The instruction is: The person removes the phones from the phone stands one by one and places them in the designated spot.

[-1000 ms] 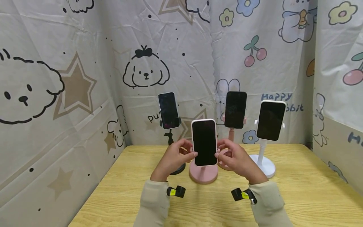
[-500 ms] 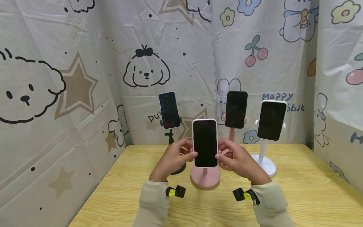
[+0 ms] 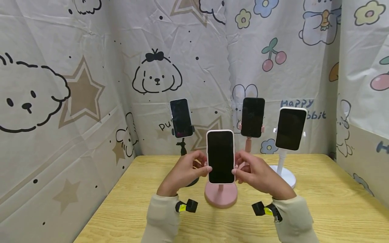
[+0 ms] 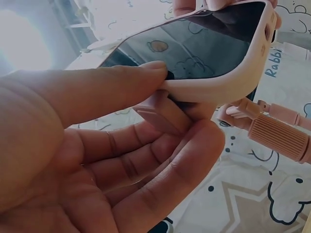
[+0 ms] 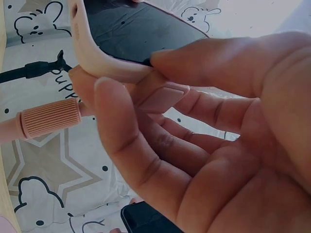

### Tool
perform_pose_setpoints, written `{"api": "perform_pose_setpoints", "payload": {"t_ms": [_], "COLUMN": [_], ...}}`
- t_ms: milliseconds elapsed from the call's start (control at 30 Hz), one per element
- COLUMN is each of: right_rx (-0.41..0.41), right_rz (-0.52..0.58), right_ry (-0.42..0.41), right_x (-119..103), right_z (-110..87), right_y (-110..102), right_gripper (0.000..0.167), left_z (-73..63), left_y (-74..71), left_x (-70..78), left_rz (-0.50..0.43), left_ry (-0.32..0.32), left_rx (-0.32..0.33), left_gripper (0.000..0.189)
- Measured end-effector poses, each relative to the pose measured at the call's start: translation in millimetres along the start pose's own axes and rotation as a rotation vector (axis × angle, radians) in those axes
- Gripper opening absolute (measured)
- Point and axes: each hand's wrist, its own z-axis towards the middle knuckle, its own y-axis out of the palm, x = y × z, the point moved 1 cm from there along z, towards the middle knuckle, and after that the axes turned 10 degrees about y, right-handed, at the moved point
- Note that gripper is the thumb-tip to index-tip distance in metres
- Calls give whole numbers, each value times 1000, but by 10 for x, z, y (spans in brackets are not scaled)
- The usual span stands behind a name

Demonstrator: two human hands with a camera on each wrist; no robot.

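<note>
A smartphone (image 3: pixel 221 157) in a pale pink case stands upright, screen dark, in a pink phone stand (image 3: pixel 221 199) with a round base. My left hand (image 3: pixel 192 170) grips the phone's left edge, thumb on the front and fingers curled behind. On the opposite edge my right hand (image 3: pixel 254 173) has the same pinch. In the left wrist view, the left fingers reach round a pink clamp arm (image 4: pixel 163 114) of the stand below the phone case (image 4: pixel 228 87). The right wrist view shows the other clamp arm (image 5: pixel 160 98) between thumb and fingers.
Behind stand more phones on stands: one on a black stand (image 3: pixel 181 118) at left, a black phone (image 3: pixel 253 117) on a pink stand, and a white-cased phone (image 3: pixel 291 129) on a white stand at right. Patterned cloth (image 3: pixel 194 67) encloses the wooden table (image 3: pixel 121 209).
The phone and its pink stand have come nearer to me, sliding forward over the table with both hands still gripping. The other stands stay put.
</note>
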Motion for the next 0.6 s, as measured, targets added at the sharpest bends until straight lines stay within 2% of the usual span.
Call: {"api": "perform_pose_setpoints", "payload": {"t_ms": [300, 600], "right_rx": [-33, -78], "right_rz": [-57, -38], "right_ry": [4, 30], "right_x": [-91, -158], "right_z": [-65, -156], "right_y": [-22, -62], "right_gripper": [20, 22], "left_z": [-28, -57], "left_y": [-12, -15], "left_x": [31, 82], "left_rz": [-46, -38], "left_ry": [41, 35], "left_rx": [-34, -84], "left_gripper": [21, 21]}}
